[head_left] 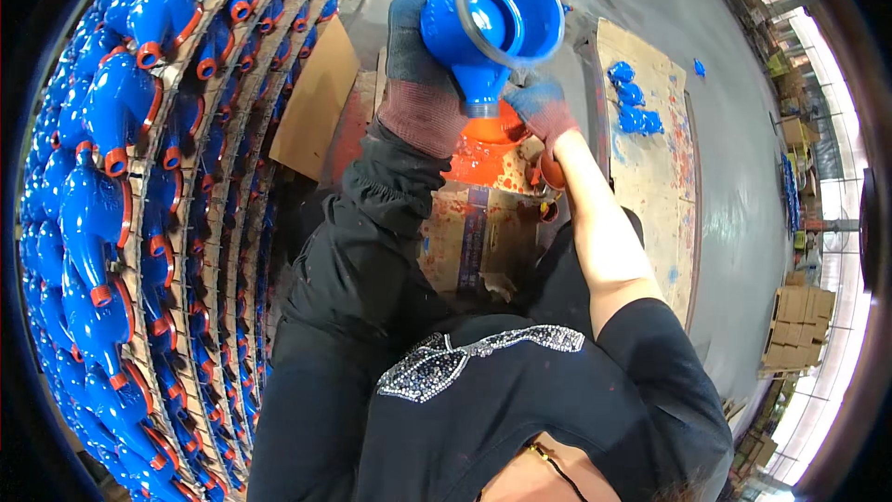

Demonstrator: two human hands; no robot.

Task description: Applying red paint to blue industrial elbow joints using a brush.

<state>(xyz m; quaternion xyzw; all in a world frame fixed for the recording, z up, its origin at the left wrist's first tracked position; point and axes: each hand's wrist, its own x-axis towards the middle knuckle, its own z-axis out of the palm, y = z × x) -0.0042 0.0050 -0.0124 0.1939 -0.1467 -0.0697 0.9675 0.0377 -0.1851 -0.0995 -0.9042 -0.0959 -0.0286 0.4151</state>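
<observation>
My left hand (415,56), in a dark-and-maroon work glove, grips a glossy blue metal casting (483,84) that looks like a pump housing. The casting is held up at the top middle, its wide round mouth facing me and a short neck pointing down. My right hand (542,110), gloved in blue and maroon, is closed right beside the casting's lower right rim. What its fingers hold is hidden. Beneath the neck is an orange-red container (497,127) on a paint-spattered board (492,167). A reddish cup-like thing (552,171) sits below my right wrist.
Racks at the left carry many blue castings (116,107) with red-orange rims. A cardboard sheet (318,98) leans beside them. Several small blue parts (632,102) lie on a stained board (664,195) at the right. Cardboard boxes (799,325) stand at the far right.
</observation>
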